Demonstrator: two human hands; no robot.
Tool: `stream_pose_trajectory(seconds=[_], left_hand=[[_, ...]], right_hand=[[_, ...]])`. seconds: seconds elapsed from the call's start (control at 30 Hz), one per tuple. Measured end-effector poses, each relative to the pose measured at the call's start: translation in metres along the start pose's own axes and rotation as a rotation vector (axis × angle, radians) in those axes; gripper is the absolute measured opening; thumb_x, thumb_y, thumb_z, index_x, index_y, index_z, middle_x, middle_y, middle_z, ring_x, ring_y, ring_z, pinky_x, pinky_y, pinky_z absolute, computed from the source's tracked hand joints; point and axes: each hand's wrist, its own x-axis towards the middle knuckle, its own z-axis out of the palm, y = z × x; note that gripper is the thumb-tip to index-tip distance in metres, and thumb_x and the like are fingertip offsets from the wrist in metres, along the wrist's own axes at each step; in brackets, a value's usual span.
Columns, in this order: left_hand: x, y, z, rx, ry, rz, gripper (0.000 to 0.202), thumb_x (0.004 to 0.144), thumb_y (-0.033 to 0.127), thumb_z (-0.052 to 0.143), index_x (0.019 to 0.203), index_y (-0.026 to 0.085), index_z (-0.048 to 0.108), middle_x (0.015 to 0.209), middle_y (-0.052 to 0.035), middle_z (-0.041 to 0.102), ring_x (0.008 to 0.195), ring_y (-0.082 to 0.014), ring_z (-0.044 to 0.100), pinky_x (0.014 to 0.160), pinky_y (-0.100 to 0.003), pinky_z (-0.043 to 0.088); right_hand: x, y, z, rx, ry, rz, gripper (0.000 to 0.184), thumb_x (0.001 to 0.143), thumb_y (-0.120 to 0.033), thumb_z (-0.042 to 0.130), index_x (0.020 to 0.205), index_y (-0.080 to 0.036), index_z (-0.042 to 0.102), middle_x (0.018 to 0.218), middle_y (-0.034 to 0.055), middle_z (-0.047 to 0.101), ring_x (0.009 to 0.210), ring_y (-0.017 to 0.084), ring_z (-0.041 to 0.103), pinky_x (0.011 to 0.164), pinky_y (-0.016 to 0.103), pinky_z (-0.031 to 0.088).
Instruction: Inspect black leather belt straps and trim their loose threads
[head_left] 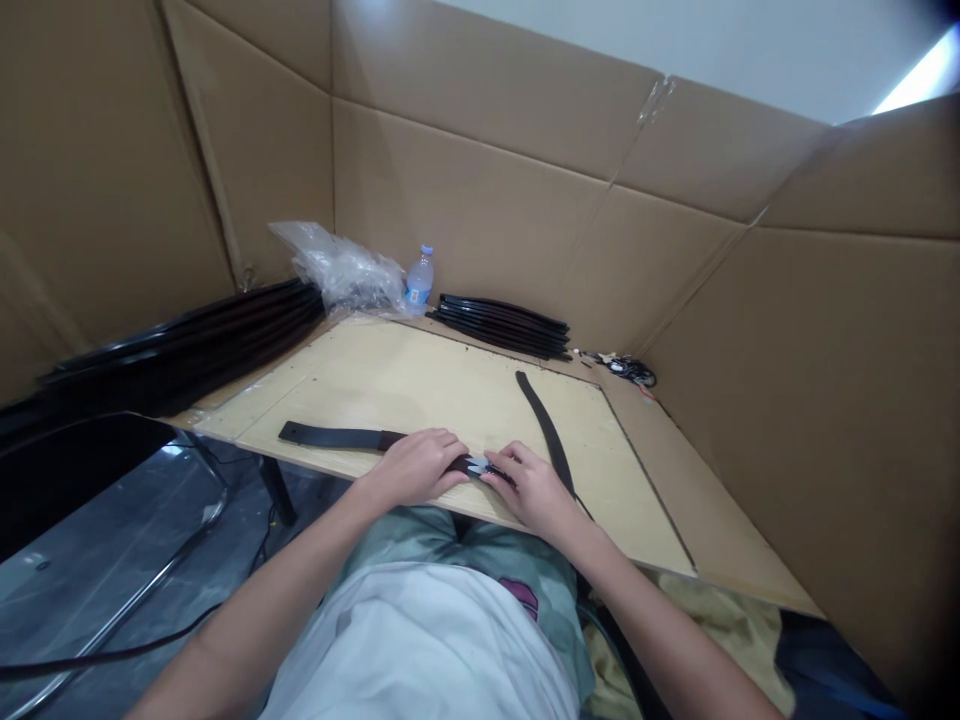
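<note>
A dark brown-black strap, possibly a belt, lies along the table's front edge. My left hand is closed on it, thumb below and fingers over the top. Close by, my right hand pinches a dark piece at the strap's right end. Between my hands shows a small silvery-grey pointed piece; its kind is too small to make out. A second dark strap curves over the tabletop just behind my right hand, its near end running down past the wrist.
Several dark straps are stacked at the back, and more on the left. Clear plastic bags and a water bottle stand at the back left. Tangled cords lie back right. Cardboard walls enclose the wooden tabletop.
</note>
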Motion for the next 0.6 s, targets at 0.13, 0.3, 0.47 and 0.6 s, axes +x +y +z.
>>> stream_pose_trajectory(seconds=[0.13, 0.3, 0.47, 0.6], left_hand=[[0.001, -0.001, 0.000, -0.017, -0.008, 0.008, 0.029, 0.085, 0.038, 0.047, 0.103, 0.017, 0.057, 0.091, -0.0080, 0.062, 0.089, -0.0208, 0.056, 0.078, -0.032, 0.042], [0.000, -0.001, -0.001, -0.032, -0.003, 0.009, 0.028, 0.085, 0.038, 0.048, 0.101, 0.016, 0.057, 0.090, -0.0084, 0.062, 0.088, -0.0209, 0.056, 0.078, -0.032, 0.042], [-0.001, -0.002, 0.000, -0.040, -0.001, 0.010, 0.029, 0.085, 0.038, 0.048, 0.102, 0.017, 0.057, 0.091, -0.0083, 0.062, 0.088, -0.0208, 0.057, 0.078, -0.032, 0.042], [0.000, -0.002, 0.000, -0.038, -0.009, 0.011, 0.029, 0.085, 0.038, 0.048, 0.102, 0.017, 0.057, 0.091, -0.0081, 0.062, 0.089, -0.0208, 0.057, 0.079, -0.032, 0.042]], right_hand=[[-0.006, 0.000, -0.003, 0.027, 0.028, -0.026, 0.031, 0.089, -0.022, 0.046, 0.119, -0.017, 0.052, 0.096, 0.0102, 0.055, 0.085, 0.019, 0.057, 0.077, 0.033, 0.051], [-0.010, 0.001, -0.004, -0.034, 0.060, -0.055, 0.024, 0.089, -0.022, 0.045, 0.109, -0.018, 0.058, 0.091, 0.0100, 0.058, 0.084, 0.020, 0.057, 0.075, 0.034, 0.050], [-0.013, 0.005, -0.003, -0.082, 0.110, -0.048, 0.023, 0.087, -0.024, 0.049, 0.107, -0.018, 0.060, 0.087, 0.0096, 0.060, 0.082, 0.021, 0.056, 0.072, 0.035, 0.050], [-0.015, 0.004, -0.002, -0.080, 0.097, -0.022, 0.024, 0.088, -0.026, 0.049, 0.108, -0.018, 0.060, 0.085, 0.0092, 0.059, 0.081, 0.021, 0.055, 0.072, 0.034, 0.049]])
